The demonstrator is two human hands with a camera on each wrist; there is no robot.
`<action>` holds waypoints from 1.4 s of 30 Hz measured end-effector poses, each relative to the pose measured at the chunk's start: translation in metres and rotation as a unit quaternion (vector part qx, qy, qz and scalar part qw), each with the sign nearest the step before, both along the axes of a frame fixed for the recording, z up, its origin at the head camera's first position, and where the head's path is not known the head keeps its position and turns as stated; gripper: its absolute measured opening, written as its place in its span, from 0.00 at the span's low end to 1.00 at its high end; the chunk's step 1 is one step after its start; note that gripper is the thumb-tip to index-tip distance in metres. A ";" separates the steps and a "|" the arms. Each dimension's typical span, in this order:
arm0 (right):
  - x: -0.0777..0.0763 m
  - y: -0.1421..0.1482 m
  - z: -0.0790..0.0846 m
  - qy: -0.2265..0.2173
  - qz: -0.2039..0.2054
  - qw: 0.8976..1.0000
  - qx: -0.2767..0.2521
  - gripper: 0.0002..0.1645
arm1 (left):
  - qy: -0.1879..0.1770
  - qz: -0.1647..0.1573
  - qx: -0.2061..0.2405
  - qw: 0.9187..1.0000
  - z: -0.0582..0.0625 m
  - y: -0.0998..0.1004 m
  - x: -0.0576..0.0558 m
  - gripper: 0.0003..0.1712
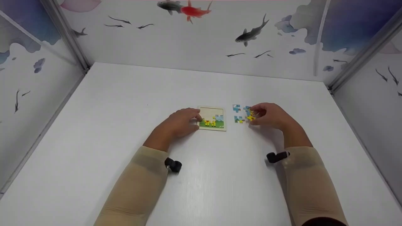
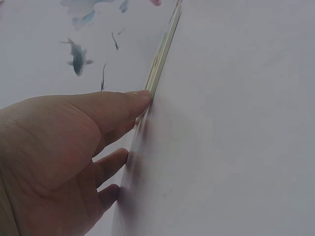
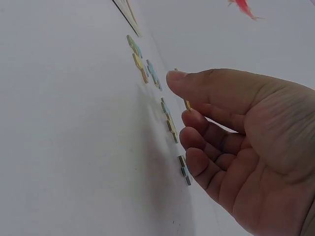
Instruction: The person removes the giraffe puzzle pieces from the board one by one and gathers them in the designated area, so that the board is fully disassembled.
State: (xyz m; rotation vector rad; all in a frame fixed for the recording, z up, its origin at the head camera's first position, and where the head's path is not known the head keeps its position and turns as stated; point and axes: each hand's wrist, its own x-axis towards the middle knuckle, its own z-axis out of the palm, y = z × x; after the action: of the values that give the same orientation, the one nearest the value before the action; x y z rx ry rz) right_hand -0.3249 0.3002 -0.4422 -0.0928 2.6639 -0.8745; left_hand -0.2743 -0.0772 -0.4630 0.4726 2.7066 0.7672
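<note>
The two hands are apart. The left hand (image 1: 183, 122) holds the left edge of the puzzle board (image 1: 209, 112) on the white table (image 1: 207, 179). The right hand (image 1: 270, 116) pinches a puzzle piece (image 3: 187, 105) near loose pieces (image 1: 239, 119) right of the board.

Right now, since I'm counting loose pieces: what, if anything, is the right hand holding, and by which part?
The right hand pinches a jigsaw piece between thumb and fingertips; the gripped part is hidden.
</note>
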 end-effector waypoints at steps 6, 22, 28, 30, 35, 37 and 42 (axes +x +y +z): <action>0.001 0.001 -0.006 -0.018 -0.004 1.000 0.025 0.36 | -0.003 0.003 -0.002 1.000 0.001 0.000 0.002 0.20; 0.001 0.000 -0.009 -0.020 -0.006 0.999 0.036 0.35 | -0.003 0.002 -0.004 1.000 0.003 0.001 0.002 0.20; 0.001 0.001 -0.007 -0.019 0.001 0.999 0.042 0.35 | -0.002 -0.003 -0.009 1.000 0.002 0.001 0.000 0.21; 0.002 0.001 -0.006 -0.017 0.002 0.999 0.043 0.35 | -0.001 -0.010 -0.012 1.000 0.002 0.001 -0.001 0.22; 0.004 -0.013 0.000 -0.001 0.011 0.999 0.034 0.35 | -0.002 -0.016 -0.013 1.000 0.003 0.001 -0.001 0.22; 0.003 -0.025 0.002 0.006 0.023 0.999 0.028 0.34 | -0.002 -0.015 -0.012 1.000 0.003 0.001 -0.001 0.22; 0.004 -0.057 0.006 0.002 0.051 0.998 0.027 0.34 | -0.001 -0.011 -0.013 1.000 0.000 0.001 -0.003 0.21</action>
State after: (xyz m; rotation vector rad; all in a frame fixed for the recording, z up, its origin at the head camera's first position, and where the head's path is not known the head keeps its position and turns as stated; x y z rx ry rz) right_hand -0.3209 0.2429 -0.4359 -0.2166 2.6588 -0.7693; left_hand -0.2772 -0.0762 -0.4629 0.4946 2.7013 0.7242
